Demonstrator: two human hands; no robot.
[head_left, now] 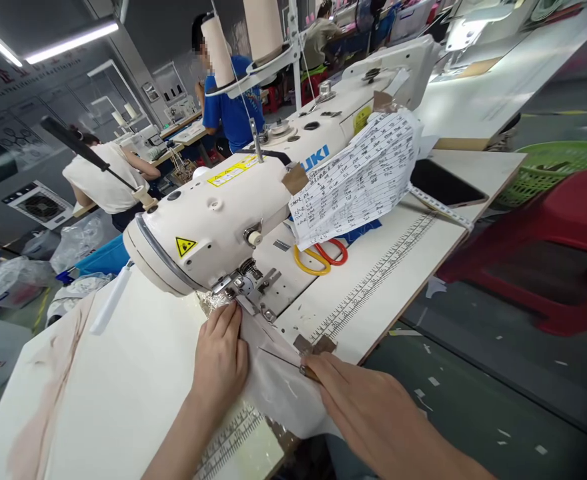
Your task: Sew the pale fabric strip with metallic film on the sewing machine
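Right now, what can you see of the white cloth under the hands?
The cloth is thin, white and smooth, lying flat on the table in front of the sewing machine. Its far end runs under the presser foot; its near end hangs over the table's front edge. The left hand presses flat on its left side, the right hand rests on its right. A thin dark line crosses it toward the right fingertips; I cannot tell what it is.

Head view, close down onto fabric (pixel 278 393)
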